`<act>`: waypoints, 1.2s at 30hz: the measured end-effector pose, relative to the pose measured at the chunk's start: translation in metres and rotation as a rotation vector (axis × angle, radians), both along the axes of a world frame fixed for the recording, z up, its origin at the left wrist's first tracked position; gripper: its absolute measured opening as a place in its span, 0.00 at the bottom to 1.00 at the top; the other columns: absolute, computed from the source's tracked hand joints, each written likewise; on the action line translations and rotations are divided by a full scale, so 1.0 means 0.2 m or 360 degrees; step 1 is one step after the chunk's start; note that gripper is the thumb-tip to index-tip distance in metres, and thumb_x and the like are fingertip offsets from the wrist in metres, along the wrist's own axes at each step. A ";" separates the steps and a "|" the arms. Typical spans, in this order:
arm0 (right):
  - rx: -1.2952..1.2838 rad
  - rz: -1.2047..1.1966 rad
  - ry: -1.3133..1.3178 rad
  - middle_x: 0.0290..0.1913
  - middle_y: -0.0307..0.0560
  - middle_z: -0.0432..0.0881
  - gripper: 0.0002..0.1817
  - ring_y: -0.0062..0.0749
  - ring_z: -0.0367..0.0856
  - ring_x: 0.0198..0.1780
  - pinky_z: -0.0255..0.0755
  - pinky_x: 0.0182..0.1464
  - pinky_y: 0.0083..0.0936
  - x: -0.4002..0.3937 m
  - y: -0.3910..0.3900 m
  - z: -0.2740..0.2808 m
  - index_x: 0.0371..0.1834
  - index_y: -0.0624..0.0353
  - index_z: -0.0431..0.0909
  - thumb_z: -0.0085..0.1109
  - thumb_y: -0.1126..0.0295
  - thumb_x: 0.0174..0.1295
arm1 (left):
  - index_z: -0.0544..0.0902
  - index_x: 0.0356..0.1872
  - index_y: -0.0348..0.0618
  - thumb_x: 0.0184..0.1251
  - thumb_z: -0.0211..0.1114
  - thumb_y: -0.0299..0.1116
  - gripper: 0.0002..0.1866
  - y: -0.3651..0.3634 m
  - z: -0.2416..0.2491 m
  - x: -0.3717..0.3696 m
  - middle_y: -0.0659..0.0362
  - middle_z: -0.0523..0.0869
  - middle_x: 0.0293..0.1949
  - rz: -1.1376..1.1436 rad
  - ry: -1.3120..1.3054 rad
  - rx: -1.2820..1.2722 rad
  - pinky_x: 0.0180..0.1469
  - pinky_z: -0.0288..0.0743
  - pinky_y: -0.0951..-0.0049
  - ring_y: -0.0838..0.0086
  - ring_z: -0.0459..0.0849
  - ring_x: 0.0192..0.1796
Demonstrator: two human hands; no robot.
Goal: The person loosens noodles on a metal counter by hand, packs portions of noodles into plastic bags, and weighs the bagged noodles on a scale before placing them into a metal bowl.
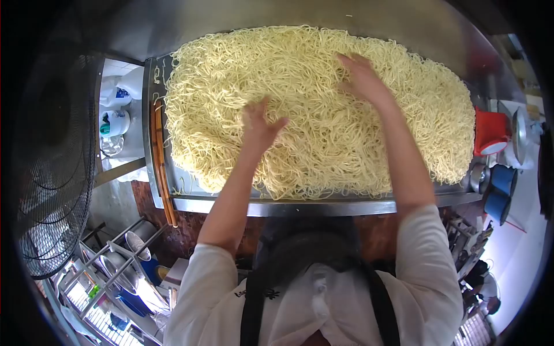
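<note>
A wide, thick layer of pale yellow noodles (pixel 311 150) covers most of a metal table (pixel 300 209). My left hand (pixel 261 124) is at the noodles left of the middle, thumb and fingers spread apart. Farther back and to the right, my right hand (pixel 360 78) reaches onto the pile with its fingers apart. Neither hand shows anything gripped. Some fingertips are hard to tell from the strands around them.
Long wooden sticks (pixel 161 164) lie along the table's left end. A red container (pixel 490 131), a metal bowl (pixel 478 177) and blue containers (pixel 501 190) are at the right. A large fan (pixel 55 173) stands left; a rack (pixel 115 259) is lower left.
</note>
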State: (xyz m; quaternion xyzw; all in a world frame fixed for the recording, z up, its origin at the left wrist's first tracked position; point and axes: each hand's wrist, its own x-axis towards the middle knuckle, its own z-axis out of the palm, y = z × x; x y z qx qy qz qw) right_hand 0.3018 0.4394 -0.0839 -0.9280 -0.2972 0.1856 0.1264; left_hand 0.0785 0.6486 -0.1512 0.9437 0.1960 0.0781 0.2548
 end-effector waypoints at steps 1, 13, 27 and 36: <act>0.0093 0.0121 -0.0097 0.77 0.57 0.57 0.41 0.54 0.54 0.77 0.51 0.77 0.48 0.07 0.17 -0.25 0.75 0.49 0.61 0.69 0.69 0.56 | 0.78 0.57 0.43 0.58 0.73 0.43 0.28 -0.07 -0.05 0.03 0.41 0.75 0.60 -0.0044 -0.0006 0.0138 0.52 0.77 0.54 0.47 0.80 0.55; 0.0631 0.0182 0.0501 0.52 0.47 0.85 0.33 0.42 0.84 0.52 0.77 0.60 0.37 -0.18 0.20 0.46 0.63 0.49 0.77 0.74 0.60 0.51 | 0.75 0.62 0.43 0.61 0.63 0.38 0.27 0.06 -0.03 -0.14 0.37 0.76 0.59 -0.0665 0.0796 -0.0605 0.65 0.70 0.54 0.44 0.73 0.64; 0.0010 -0.0396 -0.0254 0.75 0.54 0.61 0.30 0.54 0.61 0.73 0.66 0.68 0.47 0.43 0.13 -0.03 0.68 0.51 0.70 0.59 0.76 0.59 | 0.52 0.75 0.39 0.62 0.58 0.29 0.40 0.01 -0.14 -0.07 0.34 0.62 0.71 -0.0385 0.0880 -0.0882 0.70 0.64 0.61 0.43 0.66 0.70; -0.0097 0.0197 0.0212 0.62 0.54 0.79 0.28 0.45 0.76 0.65 0.67 0.69 0.38 -0.02 -0.08 0.28 0.64 0.54 0.76 0.68 0.62 0.59 | 0.54 0.71 0.36 0.61 0.58 0.28 0.37 0.00 -0.13 -0.01 0.35 0.65 0.68 -0.0540 0.1010 -0.0621 0.65 0.69 0.55 0.40 0.71 0.65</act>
